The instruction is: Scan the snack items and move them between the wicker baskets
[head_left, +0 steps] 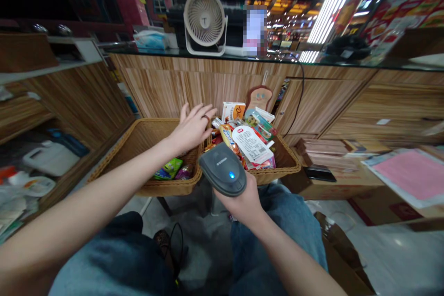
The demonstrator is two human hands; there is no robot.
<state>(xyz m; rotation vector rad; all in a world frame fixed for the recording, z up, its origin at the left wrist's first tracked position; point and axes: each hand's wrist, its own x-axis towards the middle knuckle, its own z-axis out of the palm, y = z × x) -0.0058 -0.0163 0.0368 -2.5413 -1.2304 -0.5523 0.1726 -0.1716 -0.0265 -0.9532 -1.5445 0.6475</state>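
Where two brown wicker baskets (169,188) meet: left hand (192,126), fingers spread.
Right hand (243,199): wrapped around one dark-grey plastic scanner (224,169), right of left hand.

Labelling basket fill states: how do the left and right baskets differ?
Fill: the left basket shows a few packs low near its front and much bare wall; the right basket has a pile rising above its rim.
Top: a white printed card lies on the right basket's pile; none shows in the left basket.
Shared: both are brown and woven-looking.
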